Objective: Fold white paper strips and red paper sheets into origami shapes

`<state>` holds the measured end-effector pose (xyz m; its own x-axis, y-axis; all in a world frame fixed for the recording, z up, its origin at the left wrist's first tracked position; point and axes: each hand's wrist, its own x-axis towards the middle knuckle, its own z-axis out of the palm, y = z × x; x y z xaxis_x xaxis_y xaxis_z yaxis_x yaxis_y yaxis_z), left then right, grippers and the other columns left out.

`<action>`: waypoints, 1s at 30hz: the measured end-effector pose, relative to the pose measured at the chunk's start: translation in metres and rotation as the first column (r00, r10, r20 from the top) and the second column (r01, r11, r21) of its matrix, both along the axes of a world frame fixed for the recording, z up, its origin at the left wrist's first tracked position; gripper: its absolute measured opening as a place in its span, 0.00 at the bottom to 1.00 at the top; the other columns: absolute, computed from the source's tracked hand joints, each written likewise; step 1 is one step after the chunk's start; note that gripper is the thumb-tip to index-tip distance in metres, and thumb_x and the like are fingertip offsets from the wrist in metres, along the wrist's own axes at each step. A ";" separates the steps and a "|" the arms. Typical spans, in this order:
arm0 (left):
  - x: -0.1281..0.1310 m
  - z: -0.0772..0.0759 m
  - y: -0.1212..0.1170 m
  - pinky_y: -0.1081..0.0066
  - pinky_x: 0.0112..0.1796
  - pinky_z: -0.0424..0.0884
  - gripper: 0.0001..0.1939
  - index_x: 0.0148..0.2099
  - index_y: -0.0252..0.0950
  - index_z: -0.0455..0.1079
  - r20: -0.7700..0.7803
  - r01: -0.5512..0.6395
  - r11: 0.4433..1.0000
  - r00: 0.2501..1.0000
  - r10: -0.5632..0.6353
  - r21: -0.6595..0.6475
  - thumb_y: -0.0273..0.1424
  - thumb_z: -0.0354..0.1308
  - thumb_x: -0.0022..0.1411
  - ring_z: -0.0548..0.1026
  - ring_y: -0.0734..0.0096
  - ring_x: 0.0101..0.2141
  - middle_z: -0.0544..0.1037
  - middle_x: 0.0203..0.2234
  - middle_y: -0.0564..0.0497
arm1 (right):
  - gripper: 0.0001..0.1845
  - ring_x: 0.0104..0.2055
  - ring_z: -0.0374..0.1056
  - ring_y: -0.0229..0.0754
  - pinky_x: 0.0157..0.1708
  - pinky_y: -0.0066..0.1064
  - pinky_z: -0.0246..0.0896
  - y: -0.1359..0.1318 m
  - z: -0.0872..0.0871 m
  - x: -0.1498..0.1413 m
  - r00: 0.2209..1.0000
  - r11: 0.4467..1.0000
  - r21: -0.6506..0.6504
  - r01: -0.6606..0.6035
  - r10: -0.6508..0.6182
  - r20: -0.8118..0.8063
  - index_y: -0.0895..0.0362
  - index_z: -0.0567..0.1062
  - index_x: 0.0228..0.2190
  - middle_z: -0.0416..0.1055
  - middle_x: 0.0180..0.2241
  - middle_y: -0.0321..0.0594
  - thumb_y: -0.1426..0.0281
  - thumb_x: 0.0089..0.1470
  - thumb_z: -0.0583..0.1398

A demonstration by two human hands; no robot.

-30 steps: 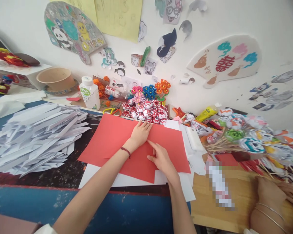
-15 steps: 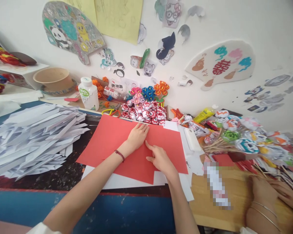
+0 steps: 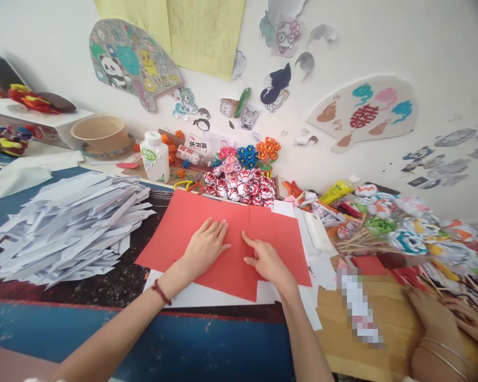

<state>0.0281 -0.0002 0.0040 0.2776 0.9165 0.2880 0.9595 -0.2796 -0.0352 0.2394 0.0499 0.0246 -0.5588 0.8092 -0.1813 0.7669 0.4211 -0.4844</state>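
Observation:
Red paper [image 3: 175, 228], with a short crease or seam line near its far edge, lies spread in front of me. My left hand [image 3: 207, 246], a dark red band at its wrist, rests flat on it with the fingers stretched out. To its right, my right hand [image 3: 266, 260] touches the red paper with the index finger extended and the thumb apart; its other fingers are curled under and partly hidden. Neither hand holds anything. White sheets [image 3: 195, 298] stick out from beneath the red paper at its near side.
Folded white paper strips [image 3: 71, 223] form a big pile on the left. Behind the paper stand red-and-white paper flowers [image 3: 241, 185], scissors [image 3: 189, 184] and a white bottle [image 3: 154, 156]. At right are stick flowers [image 3: 406, 239] and another person's hands [image 3: 434, 313] over a wooden board [image 3: 334, 334].
My left hand has slid left and toward me over the red paper, uncovering the line near its far edge. The right hand stays nearly in place. The view has shifted slightly.

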 end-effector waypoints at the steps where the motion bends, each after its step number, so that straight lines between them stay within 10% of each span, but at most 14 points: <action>1: -0.003 0.002 -0.009 0.55 0.62 0.53 0.27 0.64 0.27 0.60 -0.007 -0.011 1.000 1.000 0.011 -0.010 0.40 0.49 0.70 0.67 0.56 0.57 0.69 0.59 0.37 | 0.41 0.40 0.68 0.47 0.38 0.32 0.59 0.000 0.001 0.000 1.000 1.000 -0.008 0.003 -0.003 0.011 0.47 0.55 0.66 0.70 0.37 0.41 0.73 0.54 0.63; 15: -0.054 -0.008 -0.126 0.53 0.62 0.52 0.31 0.66 0.26 0.59 -0.135 -0.065 0.998 0.989 0.065 0.007 0.43 0.43 0.72 0.66 0.52 0.59 0.65 0.62 0.36 | 0.41 0.40 0.69 0.46 0.37 0.32 0.60 -0.001 0.004 -0.001 0.999 1.000 -0.017 -0.001 0.002 0.054 0.48 0.54 0.66 0.71 0.38 0.41 0.72 0.55 0.62; 30: -0.061 0.019 -0.163 0.51 0.52 0.59 0.21 0.56 0.32 0.71 -0.144 -0.144 0.990 0.979 0.141 -0.009 0.33 0.42 0.72 0.72 0.51 0.50 0.75 0.52 0.38 | 0.39 0.40 0.68 0.47 0.39 0.34 0.60 -0.003 0.000 0.001 1.000 1.000 -0.004 -0.027 0.027 0.012 0.49 0.54 0.66 0.71 0.37 0.41 0.71 0.57 0.60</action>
<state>-0.0330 -0.1636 0.0226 0.1808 0.9545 0.2373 0.9750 -0.1423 -0.1705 0.2408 0.0465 0.0242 -0.5779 0.7934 -0.1911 0.7614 0.4398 -0.4762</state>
